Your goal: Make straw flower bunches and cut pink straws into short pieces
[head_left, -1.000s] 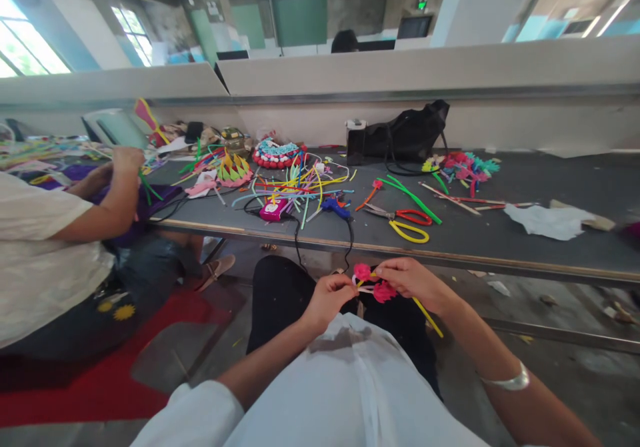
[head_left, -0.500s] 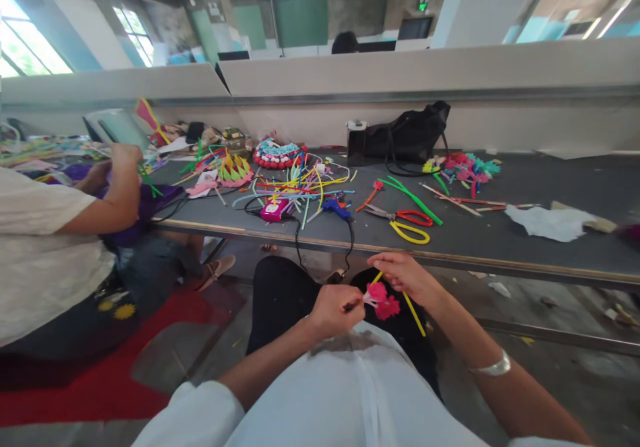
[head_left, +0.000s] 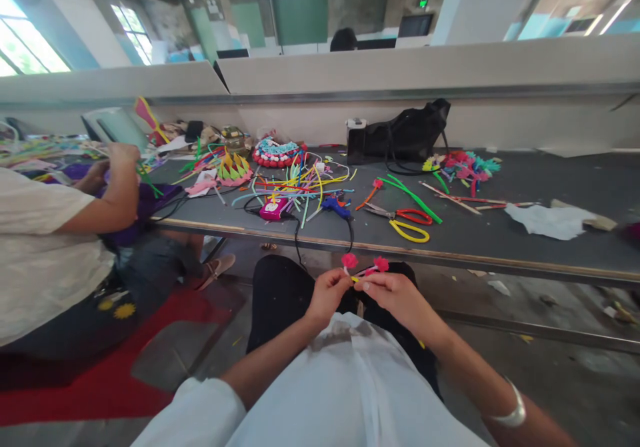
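Over my lap, my left hand [head_left: 329,292] and my right hand [head_left: 393,293] meet, both pinched on a small pipe-cleaner flower stem [head_left: 363,270]. Two pink tufts [head_left: 349,260] stick up above my fingers, and a bit of yellow stem shows between them. My right wrist wears a silver bangle [head_left: 509,412]. The hands are just below the near edge of the dark table [head_left: 480,237].
On the table lie red-handled scissors [head_left: 406,216], a yellow loop [head_left: 410,232], green stems [head_left: 413,197], a blue glue gun [head_left: 335,208], a pile of coloured pipe cleaners [head_left: 295,184], a black bag [head_left: 400,138] and a white cloth [head_left: 547,221]. Another person [head_left: 55,234] works at the left.
My hands came together and rose slightly. The pink tufts, half a second ago hanging between the hands, now point upward above my fingers. The long yellow stem no longer trails below my right hand.
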A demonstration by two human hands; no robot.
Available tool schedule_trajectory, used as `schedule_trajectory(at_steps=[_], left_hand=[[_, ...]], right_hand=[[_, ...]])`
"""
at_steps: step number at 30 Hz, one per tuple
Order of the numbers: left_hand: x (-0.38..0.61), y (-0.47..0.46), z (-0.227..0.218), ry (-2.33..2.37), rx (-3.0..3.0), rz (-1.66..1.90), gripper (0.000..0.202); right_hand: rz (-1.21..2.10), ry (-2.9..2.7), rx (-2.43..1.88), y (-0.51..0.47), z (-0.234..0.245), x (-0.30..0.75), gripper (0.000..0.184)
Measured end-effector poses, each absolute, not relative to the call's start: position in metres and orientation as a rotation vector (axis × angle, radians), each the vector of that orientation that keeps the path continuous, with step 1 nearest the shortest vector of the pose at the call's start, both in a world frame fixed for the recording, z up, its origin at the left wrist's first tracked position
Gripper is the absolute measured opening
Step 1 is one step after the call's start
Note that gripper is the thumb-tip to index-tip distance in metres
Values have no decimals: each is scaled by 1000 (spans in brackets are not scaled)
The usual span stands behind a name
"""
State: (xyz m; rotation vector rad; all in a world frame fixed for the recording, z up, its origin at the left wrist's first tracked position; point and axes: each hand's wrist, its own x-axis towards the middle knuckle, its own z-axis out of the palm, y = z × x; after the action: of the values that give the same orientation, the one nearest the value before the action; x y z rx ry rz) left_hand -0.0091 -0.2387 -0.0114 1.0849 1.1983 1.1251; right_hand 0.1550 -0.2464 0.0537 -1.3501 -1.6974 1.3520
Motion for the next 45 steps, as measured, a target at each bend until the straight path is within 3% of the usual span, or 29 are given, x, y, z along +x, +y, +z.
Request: schedule_trajectory(at_steps=[3, 15, 25, 45], left_hand=[[-8, -238, -6, 1153, 867, 1124, 20], [-6, -246, 1, 835, 530, 1069, 27], [-16, -241, 7, 702, 573, 886, 21], [-14, -248, 15, 860, 902, 858, 37]], right_hand=[[1110, -1729, -1350, -257, 37, 148, 34], [930, -1803, -1330, -289, -1, 144, 33], [1065, -1673, -1327, -283, -2, 154, 29], [1107, -1645, -1230, -267, -20, 162, 29]])
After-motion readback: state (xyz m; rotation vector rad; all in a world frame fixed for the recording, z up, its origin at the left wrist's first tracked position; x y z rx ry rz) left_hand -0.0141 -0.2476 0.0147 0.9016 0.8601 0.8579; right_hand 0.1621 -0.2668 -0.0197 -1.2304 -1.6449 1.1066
